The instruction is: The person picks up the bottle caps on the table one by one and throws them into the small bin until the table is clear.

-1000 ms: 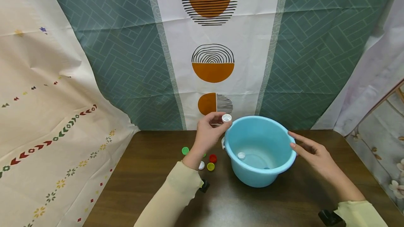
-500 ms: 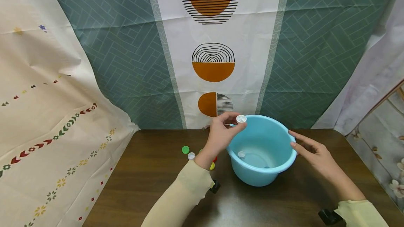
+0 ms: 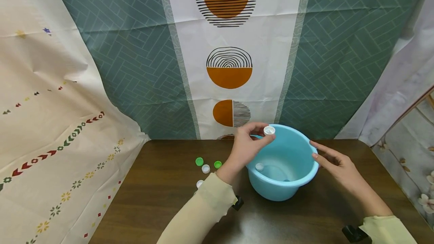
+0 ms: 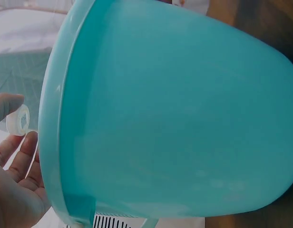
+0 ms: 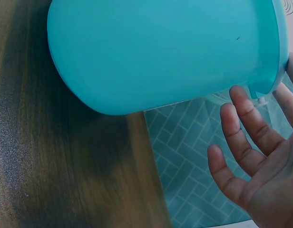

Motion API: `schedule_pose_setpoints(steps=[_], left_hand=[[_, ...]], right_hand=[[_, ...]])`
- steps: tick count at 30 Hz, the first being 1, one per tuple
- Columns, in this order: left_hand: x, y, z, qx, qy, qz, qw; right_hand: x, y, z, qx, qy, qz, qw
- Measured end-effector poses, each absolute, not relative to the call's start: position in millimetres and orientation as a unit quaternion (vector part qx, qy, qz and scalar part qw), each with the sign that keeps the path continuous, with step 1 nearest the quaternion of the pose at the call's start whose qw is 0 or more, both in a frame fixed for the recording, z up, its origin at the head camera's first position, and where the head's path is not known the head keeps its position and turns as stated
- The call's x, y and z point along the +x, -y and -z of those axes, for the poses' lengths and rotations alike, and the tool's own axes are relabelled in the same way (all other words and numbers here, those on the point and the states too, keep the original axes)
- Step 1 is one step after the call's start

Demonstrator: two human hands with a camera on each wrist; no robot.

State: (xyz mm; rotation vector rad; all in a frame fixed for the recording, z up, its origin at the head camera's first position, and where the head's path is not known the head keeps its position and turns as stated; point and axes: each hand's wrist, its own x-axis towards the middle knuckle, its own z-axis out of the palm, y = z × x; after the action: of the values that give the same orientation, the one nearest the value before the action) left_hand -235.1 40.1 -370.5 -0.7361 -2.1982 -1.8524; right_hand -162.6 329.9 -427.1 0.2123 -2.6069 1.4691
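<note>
My left hand pinches a white bottle cap between thumb and fingertips, above the left rim of the light-blue basin. In the left wrist view, the bottle cap sits beside the basin's rim, with its hollow side partly showing. On the right, my right hand rests thumb and index finger on the basin's rim. Its other fingers spread out, fairly straight, beside the basin wall in the right wrist view. Inside the basin lies another white cap.
Left of the basin, a green cap, a second green cap, a white cap and another white cap lie on the brown table. My left forearm covers part of this area. A patterned cloth hangs behind.
My left hand has carried the white bottle cap rightward, from beside the basin to over its rim. The left forearm now hides the red and yellow caps. My right hand stays put.
</note>
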Motion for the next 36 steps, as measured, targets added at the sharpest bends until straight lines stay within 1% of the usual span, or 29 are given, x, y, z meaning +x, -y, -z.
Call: schedule_pose_setpoints(steps=[8,17,36], left_hand=[[-232.3,-43.7,370.7,-0.257,0.734,0.622,0.087],[-231.3,-45.0,370.4,-0.241,0.766,0.591,0.08],[-228.9,-42.3,363.1,-0.23,0.773,0.586,0.078]], right_hand=[[-161.8,-328.9,426.5,0.068,0.868,-0.486,0.072],[-161.8,-328.9,427.3,0.071,0.866,-0.49,0.071],[-162.1,-328.6,425.7,0.069,0.869,-0.484,0.074]])
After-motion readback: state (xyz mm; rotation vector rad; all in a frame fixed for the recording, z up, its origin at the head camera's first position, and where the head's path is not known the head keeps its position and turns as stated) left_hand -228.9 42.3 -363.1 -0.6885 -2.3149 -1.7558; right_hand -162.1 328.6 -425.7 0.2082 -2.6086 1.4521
